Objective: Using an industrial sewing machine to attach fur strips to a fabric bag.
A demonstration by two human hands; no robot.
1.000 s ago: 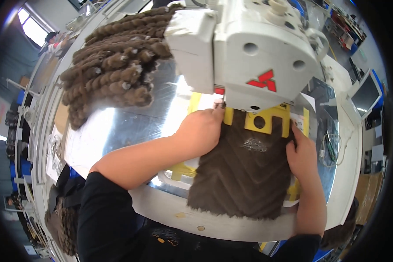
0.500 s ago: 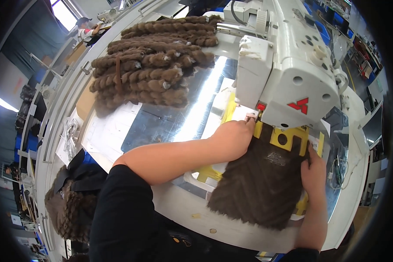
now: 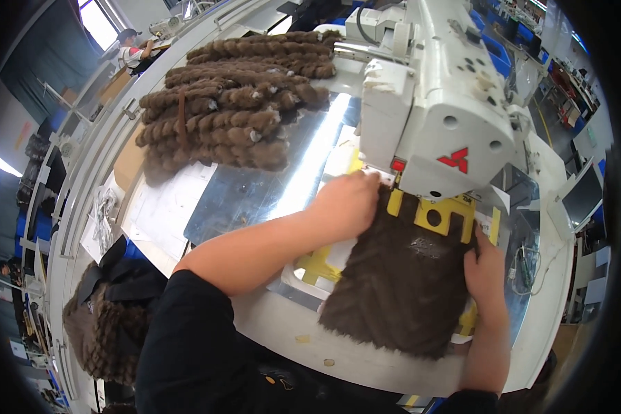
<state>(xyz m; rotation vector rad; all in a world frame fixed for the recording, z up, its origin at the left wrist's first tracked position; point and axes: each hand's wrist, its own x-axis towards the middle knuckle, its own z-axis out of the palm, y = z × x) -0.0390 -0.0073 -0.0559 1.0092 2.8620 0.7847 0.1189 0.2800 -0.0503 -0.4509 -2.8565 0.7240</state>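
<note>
A flat brown fur panel (image 3: pixel 400 290) with chevron lines lies under the head of a white sewing machine (image 3: pixel 455 117). Its upper edge sits at a yellow clamp plate (image 3: pixel 435 217) with a round hole. My left hand (image 3: pixel 345 203) is closed at the panel's upper left corner, beside the machine's red part; its fingertips are partly hidden. On the opposite side, my right hand (image 3: pixel 488 269) grips the right edge, thumb on the fur and index finger stretched up next to the yellow plate. A small shiny patch shows on the fur below the plate.
Several twisted brown fur strips (image 3: pixel 221 110) lie in a pile at the back left, with white paper (image 3: pixel 165 207) in front. More fur with black fabric (image 3: pixel 110 317) sits at the lower left. A coiled cord (image 3: pixel 524 269) is at the right. Another person (image 3: pixel 132 52) sits far left.
The whole view has shifted slightly left. My left fingers have drawn back a little from beside the needle area and curled at the fur's corner. The right hand keeps its place on the edge.
</note>
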